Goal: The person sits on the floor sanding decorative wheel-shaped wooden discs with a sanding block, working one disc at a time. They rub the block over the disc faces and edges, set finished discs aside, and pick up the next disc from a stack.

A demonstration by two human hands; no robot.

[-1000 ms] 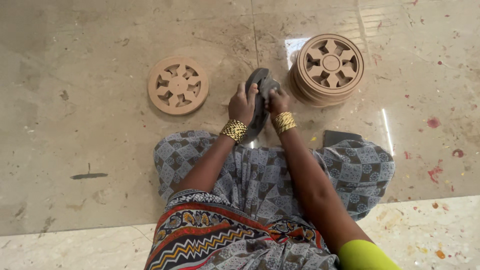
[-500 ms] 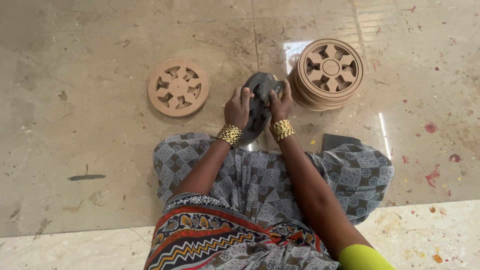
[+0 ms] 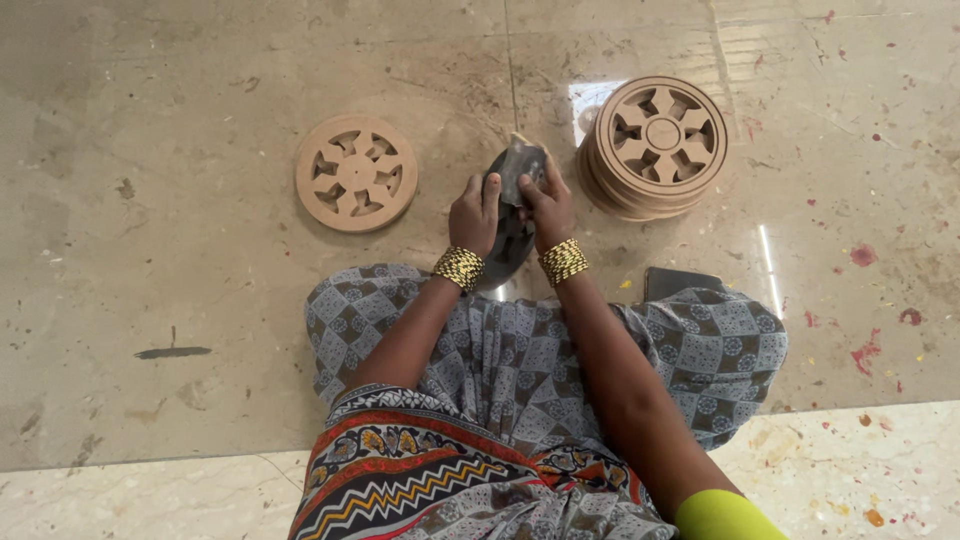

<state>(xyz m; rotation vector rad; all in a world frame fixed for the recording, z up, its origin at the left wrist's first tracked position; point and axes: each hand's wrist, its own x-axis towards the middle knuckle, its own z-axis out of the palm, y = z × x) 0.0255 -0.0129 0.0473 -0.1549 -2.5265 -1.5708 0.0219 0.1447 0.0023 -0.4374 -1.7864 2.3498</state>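
Head view: left hand [image 3: 474, 213] gripping dark disc [image 3: 505, 245], right hand [image 3: 545, 202] pinching grey sandpaper [image 3: 520, 160], now raised to disc's upper edge; sanding judged ongoing, stack of wooden wheels [image 3: 655, 145] alongside.

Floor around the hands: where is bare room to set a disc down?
Bare floor lies left of the single disc, and right of the stack. It is crowded between disc and stack, where the left hand and right hand hold a dark disc.
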